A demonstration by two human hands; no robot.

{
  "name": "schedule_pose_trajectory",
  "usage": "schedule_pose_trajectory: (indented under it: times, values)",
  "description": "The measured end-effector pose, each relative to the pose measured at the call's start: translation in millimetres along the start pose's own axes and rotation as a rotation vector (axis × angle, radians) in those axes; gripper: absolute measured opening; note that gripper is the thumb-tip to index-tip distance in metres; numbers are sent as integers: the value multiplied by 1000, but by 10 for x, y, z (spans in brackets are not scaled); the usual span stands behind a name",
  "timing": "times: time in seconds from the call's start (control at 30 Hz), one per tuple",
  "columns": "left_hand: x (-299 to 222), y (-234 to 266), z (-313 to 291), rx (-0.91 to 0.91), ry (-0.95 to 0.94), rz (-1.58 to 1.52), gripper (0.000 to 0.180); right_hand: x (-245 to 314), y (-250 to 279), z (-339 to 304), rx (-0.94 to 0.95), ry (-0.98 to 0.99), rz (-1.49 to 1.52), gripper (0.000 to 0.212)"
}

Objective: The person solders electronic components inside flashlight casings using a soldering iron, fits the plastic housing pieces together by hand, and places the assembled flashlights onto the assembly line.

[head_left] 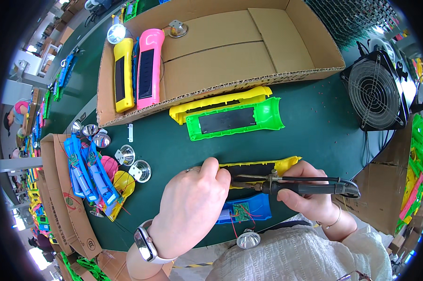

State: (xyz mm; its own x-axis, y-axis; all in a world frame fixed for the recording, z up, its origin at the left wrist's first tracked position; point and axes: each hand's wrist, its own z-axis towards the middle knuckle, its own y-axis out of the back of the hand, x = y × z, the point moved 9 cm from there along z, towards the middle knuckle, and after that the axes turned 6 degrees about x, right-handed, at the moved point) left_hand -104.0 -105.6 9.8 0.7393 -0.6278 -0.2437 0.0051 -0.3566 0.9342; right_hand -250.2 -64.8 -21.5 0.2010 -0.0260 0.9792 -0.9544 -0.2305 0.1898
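Note:
A soldering iron (pixel 310 188) with a black handle and a thin feed tube lies in the grip of my right hand (pixel 298 199), its tip pointing left. Under the tip is a yellow plastic half-shell (pixel 286 165) with a dark panel inside. My left hand (pixel 188 196) is closed over the shell's left end; its fingertips and whatever they pinch are hidden. Just below, nearer me, sits a blue half-shell (pixel 263 206) holding a green circuit board (pixel 242 211) and red wires. A silver lamp reflector (pixel 248 240) hangs near the table edge.
Beyond the hands lie a green half-shell (pixel 267 114) and another yellow one (pixel 221 100). A large cardboard box (pixel 211 42) with pink and yellow lamp bodies stands behind. At right is a black fan (pixel 378 91). Blue lamp parts (pixel 87 168) and loose reflectors (pixel 140 171) are at left.

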Motion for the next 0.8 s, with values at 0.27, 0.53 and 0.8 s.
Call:
schedule_pose_trajectory:
  times: [0.27, 0.53, 0.8]
  values:
    - [-6, 9, 0, 4, -4, 38, 8, -163, 63, -86, -42, -115, 191, 21]
    - [-5, -24, 5, 29, 0, 101, 7, -127, 190, -132, -112, -71, 358, 23]
    - [-15, 23, -16, -4, 5, 77, 7, -130, 197, -141, -106, -73, 381, 28]
